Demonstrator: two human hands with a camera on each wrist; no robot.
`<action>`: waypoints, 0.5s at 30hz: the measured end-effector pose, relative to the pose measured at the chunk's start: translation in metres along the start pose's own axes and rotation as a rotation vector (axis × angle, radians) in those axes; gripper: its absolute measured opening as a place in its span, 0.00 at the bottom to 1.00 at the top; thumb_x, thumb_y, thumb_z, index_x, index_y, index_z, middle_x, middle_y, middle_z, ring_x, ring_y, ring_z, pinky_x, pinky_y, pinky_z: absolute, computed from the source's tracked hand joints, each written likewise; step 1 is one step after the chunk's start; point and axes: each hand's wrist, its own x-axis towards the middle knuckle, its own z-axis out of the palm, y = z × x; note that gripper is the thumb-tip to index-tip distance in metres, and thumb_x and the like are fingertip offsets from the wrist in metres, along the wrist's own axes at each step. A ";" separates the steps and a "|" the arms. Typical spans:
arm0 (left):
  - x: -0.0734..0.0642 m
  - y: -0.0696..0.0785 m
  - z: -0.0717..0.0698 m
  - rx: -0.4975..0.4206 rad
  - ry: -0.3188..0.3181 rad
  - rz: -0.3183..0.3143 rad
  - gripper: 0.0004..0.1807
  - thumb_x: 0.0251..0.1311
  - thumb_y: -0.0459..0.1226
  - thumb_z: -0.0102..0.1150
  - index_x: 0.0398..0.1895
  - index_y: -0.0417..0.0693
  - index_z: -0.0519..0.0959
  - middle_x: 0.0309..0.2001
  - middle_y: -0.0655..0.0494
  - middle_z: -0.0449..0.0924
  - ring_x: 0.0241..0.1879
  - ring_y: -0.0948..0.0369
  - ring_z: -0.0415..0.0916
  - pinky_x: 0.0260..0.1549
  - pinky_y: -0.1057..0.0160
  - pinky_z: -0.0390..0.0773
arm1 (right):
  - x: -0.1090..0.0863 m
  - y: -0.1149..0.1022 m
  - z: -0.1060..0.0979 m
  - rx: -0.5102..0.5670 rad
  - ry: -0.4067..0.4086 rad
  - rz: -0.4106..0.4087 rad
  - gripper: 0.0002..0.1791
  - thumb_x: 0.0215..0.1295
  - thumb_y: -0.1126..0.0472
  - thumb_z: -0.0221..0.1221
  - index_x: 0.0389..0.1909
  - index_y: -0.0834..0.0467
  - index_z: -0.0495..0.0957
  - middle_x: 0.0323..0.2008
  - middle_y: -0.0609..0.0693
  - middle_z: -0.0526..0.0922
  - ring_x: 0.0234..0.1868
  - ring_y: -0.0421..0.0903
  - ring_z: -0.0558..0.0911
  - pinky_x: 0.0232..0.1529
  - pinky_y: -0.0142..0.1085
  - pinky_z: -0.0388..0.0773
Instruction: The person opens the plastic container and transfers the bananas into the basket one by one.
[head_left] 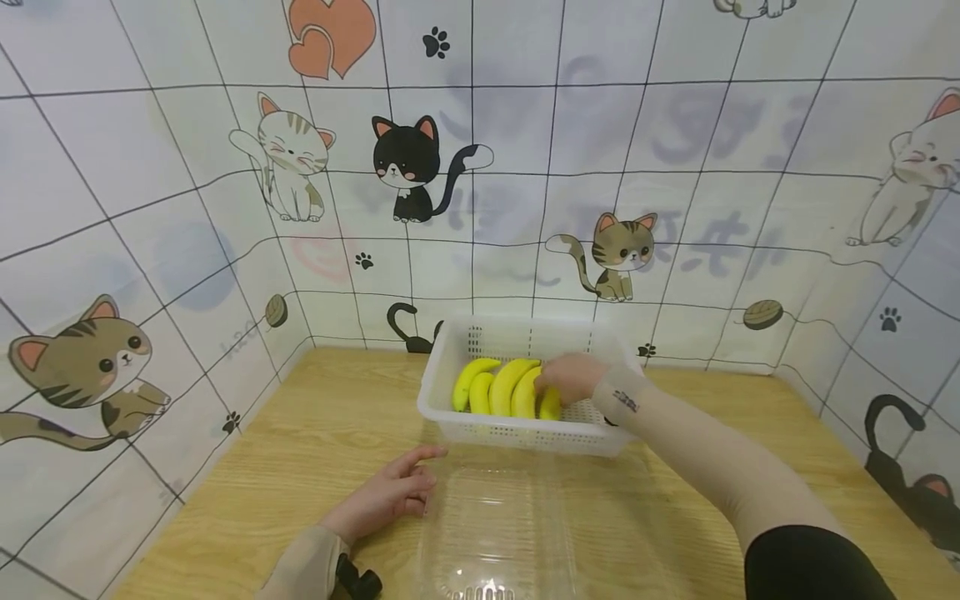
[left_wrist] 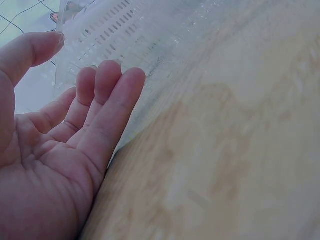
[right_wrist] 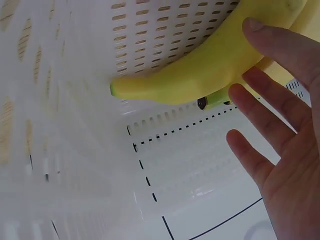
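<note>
Several yellow bananas (head_left: 507, 387) lie side by side in a white perforated plastic basket (head_left: 431, 408). My right hand (head_left: 573, 377) reaches over the basket's right side and grips the rightmost banana (right_wrist: 195, 80). The thumb lies across that banana's side; three fingers show along its lower edge, and the index finger is hidden. My left hand (head_left: 390, 492) is near the table's front, fingers loosely bent and holding nothing. Its fingertips (left_wrist: 131, 80) are by the left edge of a clear plastic container (head_left: 491, 517); whether they touch it I cannot tell.
The wooden table (head_left: 322, 417) carries the basket at its back and the clear container in front. Cloth printed with cats and grid lines (head_left: 517, 192) encloses the back and both sides, close behind the basket.
</note>
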 end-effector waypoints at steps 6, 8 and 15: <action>0.000 0.002 0.001 -0.004 -0.003 -0.002 0.31 0.69 0.35 0.52 0.72 0.42 0.54 0.37 0.51 0.71 0.35 0.60 0.73 0.37 0.62 0.78 | -0.003 0.000 -0.003 0.049 0.003 0.031 0.22 0.51 0.67 0.69 0.48 0.47 0.82 0.45 0.43 0.82 0.47 0.45 0.78 0.53 0.44 0.74; -0.001 0.003 0.001 -0.008 -0.006 -0.002 0.31 0.69 0.34 0.52 0.72 0.42 0.54 0.37 0.51 0.71 0.35 0.59 0.73 0.37 0.61 0.78 | -0.005 0.002 -0.006 0.093 0.008 0.048 0.22 0.52 0.65 0.70 0.50 0.49 0.82 0.48 0.46 0.82 0.49 0.47 0.78 0.56 0.46 0.73; 0.000 0.002 0.003 -0.014 -0.015 0.000 0.31 0.70 0.34 0.52 0.72 0.40 0.53 0.37 0.51 0.71 0.35 0.59 0.73 0.37 0.61 0.78 | -0.017 0.011 -0.017 0.144 0.081 0.048 0.21 0.57 0.57 0.69 0.52 0.55 0.80 0.52 0.52 0.81 0.51 0.50 0.79 0.54 0.46 0.74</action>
